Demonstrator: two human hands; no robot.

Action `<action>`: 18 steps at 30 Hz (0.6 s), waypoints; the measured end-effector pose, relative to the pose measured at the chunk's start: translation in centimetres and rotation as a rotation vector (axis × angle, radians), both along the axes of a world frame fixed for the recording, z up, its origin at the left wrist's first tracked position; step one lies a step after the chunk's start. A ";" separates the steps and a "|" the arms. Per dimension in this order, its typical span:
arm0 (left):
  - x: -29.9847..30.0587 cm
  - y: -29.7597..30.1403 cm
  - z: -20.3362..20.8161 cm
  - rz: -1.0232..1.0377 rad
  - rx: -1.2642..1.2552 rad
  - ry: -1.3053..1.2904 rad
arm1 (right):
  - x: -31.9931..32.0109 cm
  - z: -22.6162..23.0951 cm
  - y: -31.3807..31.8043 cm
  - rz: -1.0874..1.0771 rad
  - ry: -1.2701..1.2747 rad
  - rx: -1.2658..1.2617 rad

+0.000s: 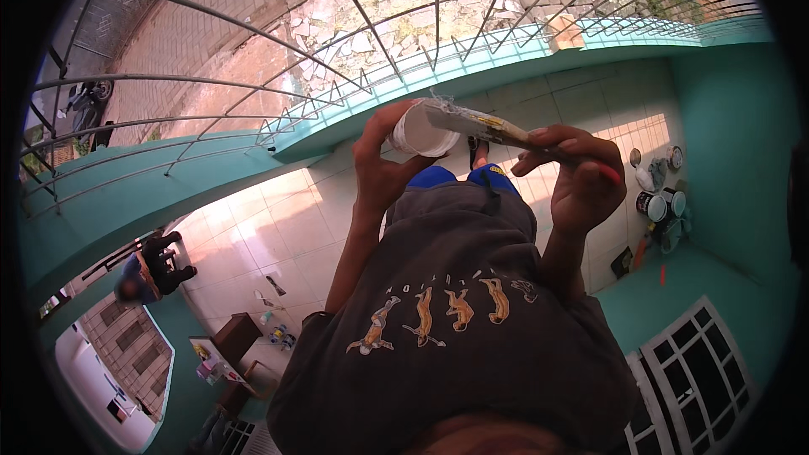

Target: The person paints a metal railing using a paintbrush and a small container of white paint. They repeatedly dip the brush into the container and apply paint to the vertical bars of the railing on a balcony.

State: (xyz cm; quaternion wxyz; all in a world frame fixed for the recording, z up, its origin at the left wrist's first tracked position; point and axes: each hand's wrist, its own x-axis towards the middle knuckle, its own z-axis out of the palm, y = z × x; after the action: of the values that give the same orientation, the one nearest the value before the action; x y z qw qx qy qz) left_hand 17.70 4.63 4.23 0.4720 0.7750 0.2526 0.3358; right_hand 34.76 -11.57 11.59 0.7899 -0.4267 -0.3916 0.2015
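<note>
My left hand (379, 156) is wrapped round a small white cup (411, 136), which is tipped so that its pale inside shows. In my right hand (583, 190) is a paintbrush (493, 128), gripped by its handle, with a red end showing by the palm. The brush points left, and its worn, paint-stained head lies across the cup's mouth. Whether the bristles touch the rim I cannot tell. Both hands are raised in front of my dark shirt, near the teal ledge (472, 76).
Beyond the ledge a metal railing (362, 13) fences off broken paving. Several paint buckets (651, 206) stand on the tiled floor (278, 202) by the right teal wall (733, 143). Far left, a person (147, 274) sits. A table with items (221, 368) is lower left, a barred window (699, 362) lower right.
</note>
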 end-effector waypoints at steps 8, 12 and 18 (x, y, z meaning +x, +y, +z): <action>0.2 -0.1 0.2 -0.046 0.088 -0.043 | 0.7 2.0 0.1 0.110 -0.378 -0.215; 0.0 -0.4 0.0 -0.054 0.067 -0.083 | 0.5 3.0 1.5 0.157 -0.584 -0.294; -0.3 -0.8 -0.3 -0.110 0.059 -0.116 | -0.2 2.9 2.4 0.133 -0.714 -0.367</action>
State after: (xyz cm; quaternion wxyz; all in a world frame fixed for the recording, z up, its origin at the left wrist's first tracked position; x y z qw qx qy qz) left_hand 17.36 3.81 3.92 0.4805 0.7805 0.1720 0.3612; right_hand 34.59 -9.17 14.51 0.5004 -0.5774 -0.6256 0.1579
